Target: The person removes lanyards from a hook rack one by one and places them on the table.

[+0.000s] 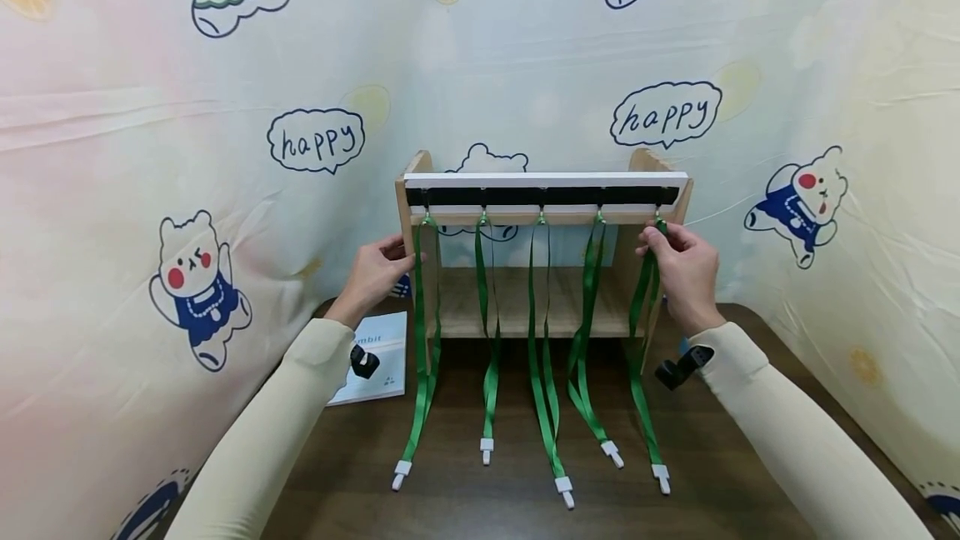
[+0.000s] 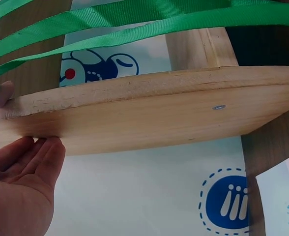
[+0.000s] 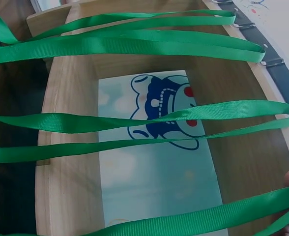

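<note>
- Five green lanyards (image 1: 533, 332) hang in a row from metal hooks (image 1: 542, 217) along the black strip (image 1: 513, 196) of the wooden rack (image 1: 513, 298), in front of you on the bench (image 1: 465, 515).
- White clips (image 1: 487, 446) tip their lower ends; whether these touch the bench, you cannot tell.
- Your left hand (image 1: 375, 269) grips the rack's left side panel (image 2: 134, 123), thumb at the front edge, fingertips against the outer face, beside the left-end lanyard (image 1: 420, 315).
- Your right hand (image 1: 686, 269) is nearly closed, thumb and fingers pinching the right-end lanyard (image 1: 642, 411) just under its hook; the right wrist view shows only bits of those fingers.
- Left of the rack lies a white booklet (image 1: 381, 357).
- Behind it all hangs a cartoon-printed cloth (image 1: 480, 48).
</note>
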A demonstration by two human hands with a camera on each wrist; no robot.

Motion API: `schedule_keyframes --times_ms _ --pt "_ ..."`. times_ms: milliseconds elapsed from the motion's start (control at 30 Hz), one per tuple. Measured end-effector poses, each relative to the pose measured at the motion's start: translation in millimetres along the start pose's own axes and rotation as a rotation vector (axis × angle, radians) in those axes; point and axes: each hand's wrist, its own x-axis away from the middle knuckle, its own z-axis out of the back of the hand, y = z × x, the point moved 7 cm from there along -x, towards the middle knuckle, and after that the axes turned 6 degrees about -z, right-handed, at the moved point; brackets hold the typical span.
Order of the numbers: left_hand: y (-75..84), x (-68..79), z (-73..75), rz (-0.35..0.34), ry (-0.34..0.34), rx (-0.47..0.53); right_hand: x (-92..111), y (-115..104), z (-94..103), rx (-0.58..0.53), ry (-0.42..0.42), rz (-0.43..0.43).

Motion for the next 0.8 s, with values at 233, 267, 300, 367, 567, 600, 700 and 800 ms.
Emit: schedule_keyframes --times_ms 233,267,300,367,567,600,700,800 --pt "3.5 -0.1 2.6 -0.017 0.001 -0.002 -2.1 -4.9 -0.9 -0.014 0.014 0.013" --pt "3.7 0.0 3.0 -0.017 0.001 -0.002 -2.4 -5.7 -1.3 -0.012 0.014 0.017" --pt "3.9 -0.1 3.1 -0.021 -0.001 -0.004 -2.7 -6.3 -1.9 -0.010 0.014 0.018" --pt "3.4 -0.3 3.0 -0.016 -0.001 0.000 -3.3 -7.0 -2.9 -0.018 0.013 0.015" --pt "2.3 -0.8 2.6 -0.017 0.008 -0.003 -5.9 -5.3 -4.8 -0.073 -0.001 -0.010" --pt "2.1 -0.9 2.5 -0.018 0.007 -0.004 -6.0 -4.9 -5.0 -0.081 -0.005 -0.012" --pt "1.1 -1.1 1.9 -0.014 0.007 -0.005 -6.1 -3.5 -5.1 -0.101 -0.010 -0.024" --pt "0.4 -1.2 1.0 -0.009 0.001 -0.011 -5.8 -2.0 -5.1 -0.146 -0.021 -0.046"
